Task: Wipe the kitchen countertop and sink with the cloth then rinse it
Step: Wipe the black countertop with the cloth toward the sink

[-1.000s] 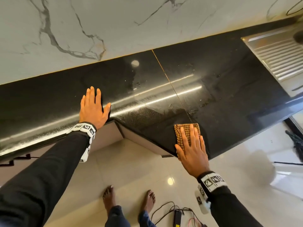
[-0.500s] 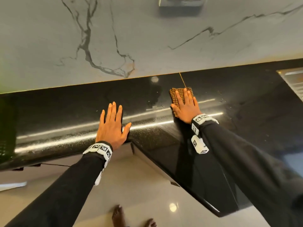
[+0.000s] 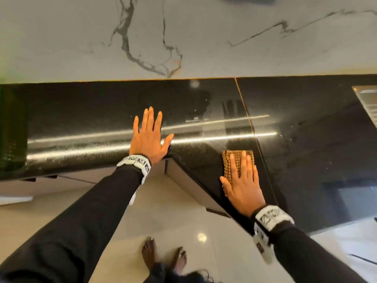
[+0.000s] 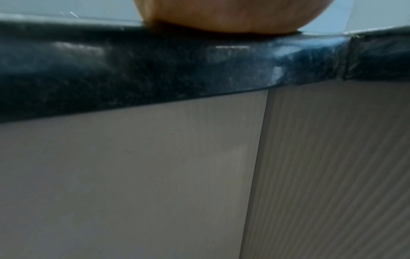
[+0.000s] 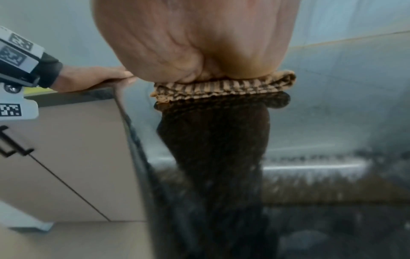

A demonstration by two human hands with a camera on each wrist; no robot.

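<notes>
A folded brown checked cloth (image 3: 234, 160) lies on the black stone countertop (image 3: 306, 139), just left of the joint line. My right hand (image 3: 241, 180) presses flat on it with straight fingers, near the counter's slanted front edge. The right wrist view shows the cloth (image 5: 221, 87) squeezed under my palm (image 5: 195, 43) and mirrored in the glossy stone. My left hand (image 3: 150, 135) rests flat and empty on the counter at the inner corner; its heel (image 4: 221, 15) sits on the counter edge (image 4: 155, 66). A corner of the steel sink drainboard (image 3: 367, 103) shows at far right.
A white marble wall (image 3: 183, 37) backs the counter. Grey cabinet fronts (image 4: 133, 175) stand below the edge. My bare feet (image 3: 163, 256) stand on a glossy beige tile floor (image 3: 163, 211). Water droplets speckle the stone right of the joint.
My right hand has drawn the cloth from the back of the counter near the wall toward the front edge. The left hand stays flat in place.
</notes>
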